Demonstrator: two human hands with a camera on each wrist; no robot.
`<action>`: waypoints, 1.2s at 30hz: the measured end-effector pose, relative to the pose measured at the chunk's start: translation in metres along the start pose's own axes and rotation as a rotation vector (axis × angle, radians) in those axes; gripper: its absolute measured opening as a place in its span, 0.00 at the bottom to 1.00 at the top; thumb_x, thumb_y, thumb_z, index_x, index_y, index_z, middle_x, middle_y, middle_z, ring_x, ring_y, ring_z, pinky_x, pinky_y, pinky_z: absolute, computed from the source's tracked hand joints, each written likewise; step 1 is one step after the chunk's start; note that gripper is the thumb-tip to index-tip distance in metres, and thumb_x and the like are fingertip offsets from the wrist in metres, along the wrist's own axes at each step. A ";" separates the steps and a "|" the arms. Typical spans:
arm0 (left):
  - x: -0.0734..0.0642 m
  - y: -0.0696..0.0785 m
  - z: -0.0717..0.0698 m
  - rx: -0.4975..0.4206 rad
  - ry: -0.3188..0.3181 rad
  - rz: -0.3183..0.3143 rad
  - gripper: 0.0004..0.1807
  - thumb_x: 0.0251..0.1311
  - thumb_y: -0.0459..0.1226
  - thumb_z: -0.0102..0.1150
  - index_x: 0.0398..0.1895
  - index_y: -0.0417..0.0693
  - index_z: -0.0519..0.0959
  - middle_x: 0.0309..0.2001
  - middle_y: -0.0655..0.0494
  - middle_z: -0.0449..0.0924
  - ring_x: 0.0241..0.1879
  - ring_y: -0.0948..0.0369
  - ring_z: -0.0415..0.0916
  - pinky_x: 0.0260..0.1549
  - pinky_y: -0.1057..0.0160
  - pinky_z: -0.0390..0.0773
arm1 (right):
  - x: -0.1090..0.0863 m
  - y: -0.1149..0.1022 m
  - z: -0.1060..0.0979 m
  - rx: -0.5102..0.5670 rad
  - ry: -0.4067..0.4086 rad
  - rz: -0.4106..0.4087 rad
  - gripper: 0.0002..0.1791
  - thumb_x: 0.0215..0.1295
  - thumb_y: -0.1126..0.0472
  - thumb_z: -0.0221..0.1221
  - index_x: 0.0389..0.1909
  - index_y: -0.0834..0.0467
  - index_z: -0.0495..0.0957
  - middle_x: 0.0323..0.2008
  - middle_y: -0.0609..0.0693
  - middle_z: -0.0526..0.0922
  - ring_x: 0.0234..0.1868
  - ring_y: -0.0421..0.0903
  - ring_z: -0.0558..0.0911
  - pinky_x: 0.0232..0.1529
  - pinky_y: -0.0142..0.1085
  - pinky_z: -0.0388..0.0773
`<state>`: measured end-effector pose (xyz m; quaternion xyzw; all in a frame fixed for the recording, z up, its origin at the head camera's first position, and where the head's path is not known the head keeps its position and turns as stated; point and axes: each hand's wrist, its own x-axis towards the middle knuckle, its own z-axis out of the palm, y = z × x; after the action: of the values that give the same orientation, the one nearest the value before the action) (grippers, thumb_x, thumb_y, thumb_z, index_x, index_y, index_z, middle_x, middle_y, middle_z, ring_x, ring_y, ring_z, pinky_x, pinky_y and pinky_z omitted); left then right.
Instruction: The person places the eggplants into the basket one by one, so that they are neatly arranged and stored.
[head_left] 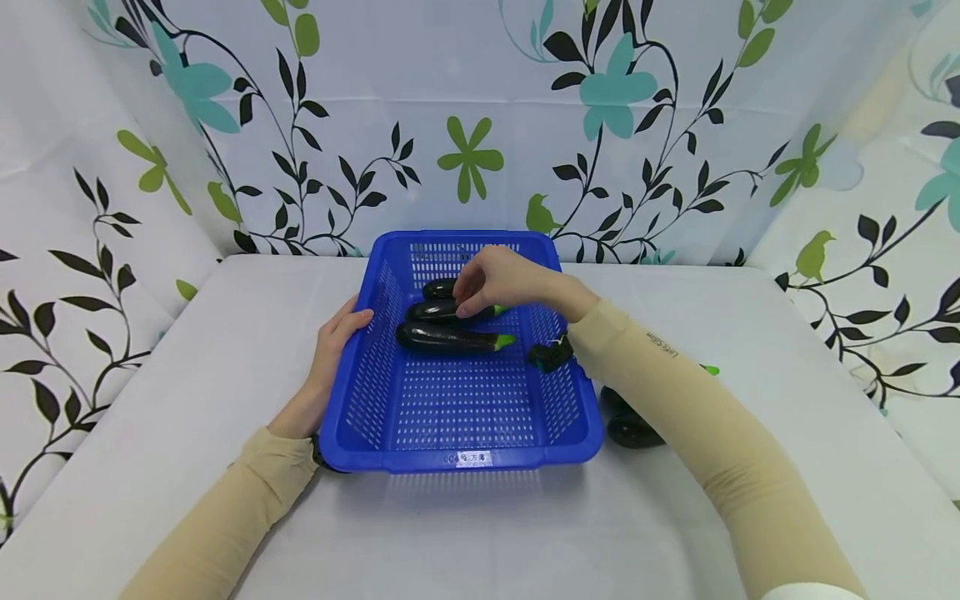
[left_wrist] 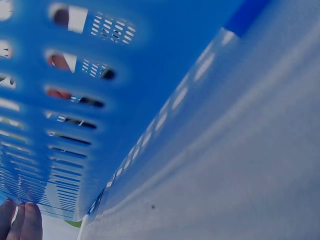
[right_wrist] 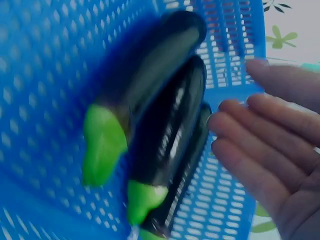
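Observation:
Three dark, glossy eggplants with green stems lie side by side in a blue plastic basket (head_left: 465,400): a near one (head_left: 450,339), a middle one (head_left: 431,312) and a far one (head_left: 438,288). Over the middle and far ones is my right hand (head_left: 491,279), covering part of both in the head view. In the right wrist view this hand (right_wrist: 270,135) has its fingers extended and apart from the thumb, nothing between them. My left hand (head_left: 333,342) holds the basket's left side, thumb over the rim, fingers (left_wrist: 32,222) along the outer wall.
More eggplants (head_left: 633,432) lie on the white table (head_left: 787,375) right of the basket, partly hidden beneath my right forearm; a green stem (head_left: 710,369) shows past the sleeve. A patterned curtain (head_left: 405,83) stands behind the table and along both sides.

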<state>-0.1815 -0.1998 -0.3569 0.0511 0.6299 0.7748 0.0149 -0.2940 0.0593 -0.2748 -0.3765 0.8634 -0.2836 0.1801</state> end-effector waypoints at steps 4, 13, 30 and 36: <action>0.001 0.000 0.002 0.013 -0.003 0.000 0.30 0.74 0.42 0.43 0.78 0.54 0.59 0.70 0.40 0.63 0.60 0.52 0.74 0.53 0.63 0.80 | -0.009 -0.008 -0.010 -0.019 0.014 -0.007 0.13 0.60 0.57 0.70 0.44 0.58 0.86 0.40 0.47 0.88 0.43 0.41 0.86 0.49 0.36 0.81; 0.000 0.002 0.002 0.004 -0.006 -0.002 0.29 0.74 0.42 0.43 0.77 0.53 0.59 0.69 0.40 0.65 0.58 0.53 0.76 0.51 0.63 0.81 | -0.033 -0.016 -0.032 -0.032 0.056 -0.029 0.11 0.62 0.59 0.68 0.43 0.59 0.86 0.40 0.49 0.89 0.42 0.43 0.86 0.49 0.38 0.82; -0.001 0.003 0.004 0.031 0.006 -0.010 0.30 0.74 0.43 0.42 0.78 0.55 0.58 0.70 0.39 0.63 0.59 0.53 0.74 0.52 0.63 0.80 | -0.084 0.004 -0.049 -0.074 0.177 -0.035 0.13 0.62 0.57 0.69 0.45 0.58 0.86 0.42 0.50 0.88 0.44 0.45 0.87 0.50 0.41 0.83; -0.003 0.004 0.005 0.025 0.004 -0.014 0.30 0.74 0.43 0.42 0.78 0.54 0.58 0.70 0.39 0.63 0.59 0.53 0.75 0.52 0.62 0.80 | -0.101 0.021 -0.050 -0.033 0.211 -0.023 0.12 0.62 0.57 0.69 0.45 0.56 0.86 0.42 0.49 0.88 0.43 0.44 0.87 0.48 0.41 0.83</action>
<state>-0.1783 -0.1959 -0.3517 0.0454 0.6401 0.7667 0.0184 -0.2660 0.1646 -0.2389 -0.3573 0.8776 -0.3096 0.0787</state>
